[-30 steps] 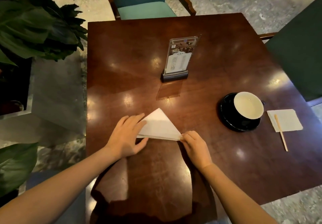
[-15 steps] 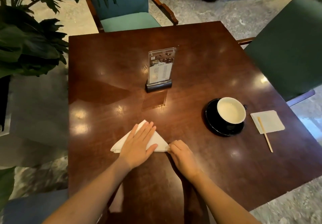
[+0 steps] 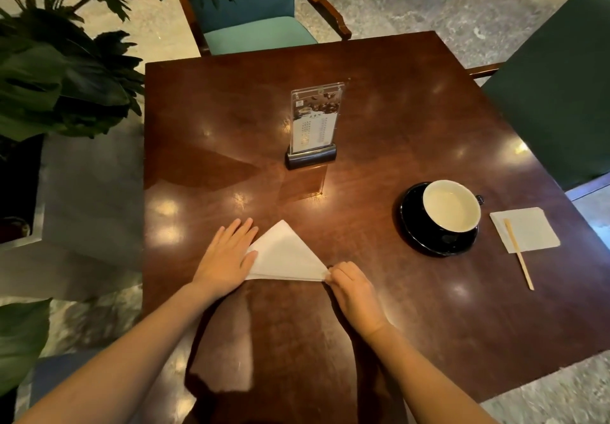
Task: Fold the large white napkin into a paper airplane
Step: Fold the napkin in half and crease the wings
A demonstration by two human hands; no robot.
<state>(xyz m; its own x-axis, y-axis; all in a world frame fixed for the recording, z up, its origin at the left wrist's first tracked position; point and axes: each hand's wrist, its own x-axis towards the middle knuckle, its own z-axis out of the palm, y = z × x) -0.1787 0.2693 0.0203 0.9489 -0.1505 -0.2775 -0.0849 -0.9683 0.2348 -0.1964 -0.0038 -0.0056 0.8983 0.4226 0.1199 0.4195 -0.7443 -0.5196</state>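
The large white napkin [image 3: 286, 256] lies on the dark wooden table [image 3: 379, 120], folded into a flat triangle whose apex points away from me. My left hand [image 3: 227, 257] lies flat with fingers spread over the napkin's left corner, pressing it down and hiding that corner. My right hand [image 3: 353, 290] pinches the napkin's right corner between thumb and fingers at the near edge.
A clear menu stand [image 3: 313, 126] on a dark base stands mid-table. A white cup [image 3: 451, 206] on a black saucer [image 3: 416, 229] sits to the right, then a small napkin [image 3: 533, 230] with a wooden stir stick [image 3: 518, 253]. Chairs [image 3: 260, 11] and a leafy plant [image 3: 56, 70] surround the table.
My left hand has slid left off the middle of the napkin to its left corner, uncovering the triangle. My right hand still holds the right corner.
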